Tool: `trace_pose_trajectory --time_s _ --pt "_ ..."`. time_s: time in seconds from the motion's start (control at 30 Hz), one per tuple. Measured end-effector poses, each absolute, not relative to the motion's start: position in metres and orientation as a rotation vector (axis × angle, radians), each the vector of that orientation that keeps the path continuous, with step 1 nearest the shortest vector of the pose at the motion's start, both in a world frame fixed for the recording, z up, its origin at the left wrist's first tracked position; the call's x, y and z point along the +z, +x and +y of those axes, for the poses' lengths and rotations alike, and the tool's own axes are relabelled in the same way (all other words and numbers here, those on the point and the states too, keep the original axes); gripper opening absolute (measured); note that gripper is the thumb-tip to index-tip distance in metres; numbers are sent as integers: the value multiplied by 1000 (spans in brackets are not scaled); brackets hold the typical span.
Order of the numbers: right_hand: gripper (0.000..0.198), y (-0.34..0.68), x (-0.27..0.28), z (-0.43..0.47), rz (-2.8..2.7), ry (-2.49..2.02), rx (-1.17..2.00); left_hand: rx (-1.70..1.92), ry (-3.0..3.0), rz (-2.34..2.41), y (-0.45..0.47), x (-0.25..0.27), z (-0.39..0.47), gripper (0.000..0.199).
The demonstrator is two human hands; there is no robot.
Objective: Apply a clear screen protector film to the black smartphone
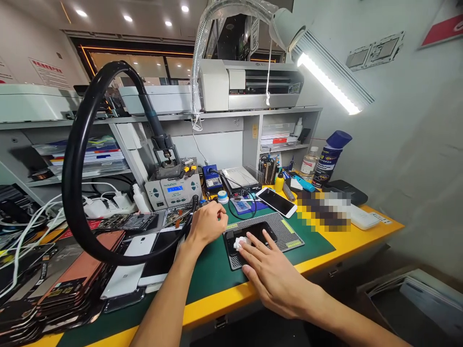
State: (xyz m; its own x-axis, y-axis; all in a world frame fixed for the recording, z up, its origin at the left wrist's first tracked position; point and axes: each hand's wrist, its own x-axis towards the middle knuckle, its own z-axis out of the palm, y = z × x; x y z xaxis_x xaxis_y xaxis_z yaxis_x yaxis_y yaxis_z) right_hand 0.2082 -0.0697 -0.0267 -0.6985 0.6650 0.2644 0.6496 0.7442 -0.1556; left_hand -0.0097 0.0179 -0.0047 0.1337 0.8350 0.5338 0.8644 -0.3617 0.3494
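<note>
My right hand [269, 272] reaches over a black phone [231, 247], its fingers extended and slightly spread. Under its fingertips a crumpled white tissue [239, 242] is pressed against the phone's dark surface. The phone lies flat on a grey perforated pad [293, 236] with yellow-green labels, on a green mat [318, 246]. To the left, just off the pad's edge, my left hand [209, 221] is curled into a loose fist. Its inner fingers are hidden, so whatever they may hold cannot be made out. The black tip of a hose handle [195, 200] is beside that fist.
A thick black hose [68, 159] loops in front on the left from a hot-air station [173, 190]. Stacked phone parts [72, 279] and white phones [130, 260] crowd the left. A white-framed phone [277, 201], bottles and a spray can [327, 164] stand behind. A lamp [329, 72] hangs above.
</note>
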Motion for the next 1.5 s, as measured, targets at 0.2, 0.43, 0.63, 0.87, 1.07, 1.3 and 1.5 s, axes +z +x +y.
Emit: trace_pose_trajectory --time_s 0.2,0.43,0.63,0.87,1.07,1.3,1.5 --pt "49 231 -32 -53 -2554 -1250 -39 -1045 -2354 -1744 -10 -5 18 17" --pt "51 232 -35 -23 -2540 -1311 -33 -1045 -2358 -1743 -10 -6 19 16" --pt "51 207 -32 -31 -2542 -1217 10 -1040 -2340 -1737 -11 -7 20 16" --pt "52 180 -32 -65 -2540 -1063 81 -1042 -2353 -1699 -14 -11 23 17" --pt "51 200 -33 -78 -2527 -1133 66 -1038 -2377 -1683 -15 -13 25 18" --pt "49 242 -40 -77 -2422 -1322 -51 -1031 -2396 -1705 -14 -14 24 17" --pt "48 242 -44 -81 -2380 -1314 -54 -1054 -2426 -1730 -11 -14 23 16"
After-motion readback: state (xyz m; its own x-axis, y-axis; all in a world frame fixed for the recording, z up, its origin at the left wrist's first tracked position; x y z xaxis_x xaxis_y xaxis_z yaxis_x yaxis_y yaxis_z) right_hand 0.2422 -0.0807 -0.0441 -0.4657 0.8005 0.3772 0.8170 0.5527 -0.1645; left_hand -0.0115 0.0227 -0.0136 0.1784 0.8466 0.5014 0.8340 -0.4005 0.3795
